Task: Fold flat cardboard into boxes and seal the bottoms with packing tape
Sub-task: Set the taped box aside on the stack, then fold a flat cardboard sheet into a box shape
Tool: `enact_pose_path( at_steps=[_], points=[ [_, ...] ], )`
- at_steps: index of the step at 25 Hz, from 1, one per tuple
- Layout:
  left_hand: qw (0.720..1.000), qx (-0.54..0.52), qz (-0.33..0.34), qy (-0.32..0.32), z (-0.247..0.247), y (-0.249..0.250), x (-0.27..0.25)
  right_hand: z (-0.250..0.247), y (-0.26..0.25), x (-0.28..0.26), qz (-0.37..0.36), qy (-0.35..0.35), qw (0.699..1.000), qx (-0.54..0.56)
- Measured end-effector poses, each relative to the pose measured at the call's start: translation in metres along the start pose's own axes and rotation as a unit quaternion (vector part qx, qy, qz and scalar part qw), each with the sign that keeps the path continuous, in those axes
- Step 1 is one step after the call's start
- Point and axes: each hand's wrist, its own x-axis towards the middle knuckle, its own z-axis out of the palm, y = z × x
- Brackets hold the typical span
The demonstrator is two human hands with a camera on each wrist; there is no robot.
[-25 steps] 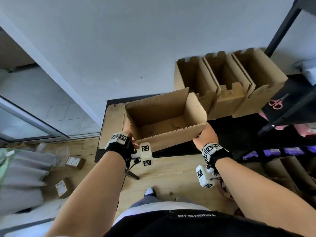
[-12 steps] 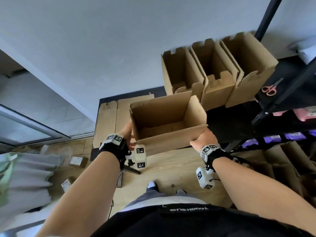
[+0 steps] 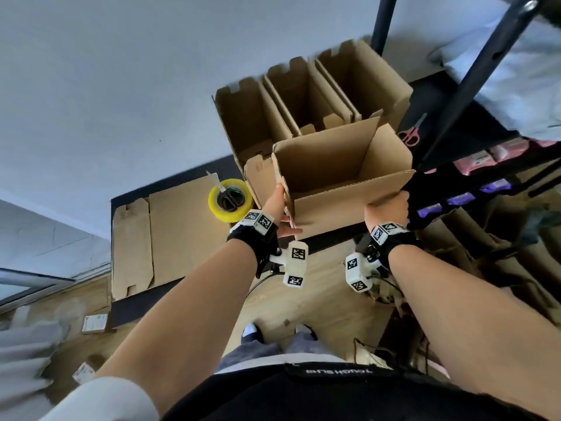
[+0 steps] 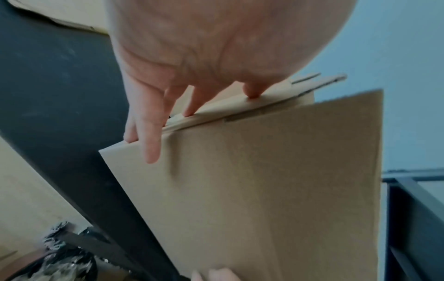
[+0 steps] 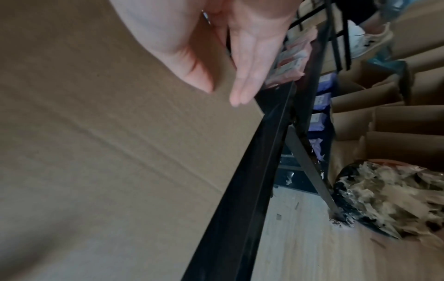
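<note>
The open box (image 3: pixel 340 180), held mouth-up between both hands, now sits further right and closer to the row of finished boxes (image 3: pixel 306 95) than it did a second ago; it overlaps the nearest box of that row where it earlier hung clear in front of it. This shift has uncovered the roll of packing tape (image 3: pixel 230 200) to the left of the box, with scissors resting across its core, next to the flat cardboard (image 3: pixel 170 232) on the dark table (image 3: pixel 121 314). The left hand (image 3: pixel 277 208) clasps the box's left near corner, its fingers (image 4: pixel 149 133) laid over the folded bottom flaps and pressing them in. The right hand (image 3: pixel 387 208) grasps the right near edge, fingers (image 5: pixel 247 76) flat under the bottom panel. Judging by this, the box is formed and is being carried toward the row; whether its bottom is already taped cannot be told, as the seam is only partly visible.
</note>
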Motion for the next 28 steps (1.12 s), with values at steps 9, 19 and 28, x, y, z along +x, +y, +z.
enact_pose_path(
  at_steps=[9,19,28],
  points=[
    [0.997,0.063,0.035,-0.034,0.060,0.005,0.018,0.003,0.012,0.004,0.027,-0.070,0.996,-0.038],
    [0.986,0.151,0.040,0.062,-0.039,0.006,0.000,0.093,-0.013,-0.059,0.043,-0.329,0.931,-0.154],
    [0.973,0.087,0.009,0.212,-0.219,-0.009,-0.017,0.188,-0.100,-0.162,-0.173,-0.344,0.897,-0.216]
  ],
)
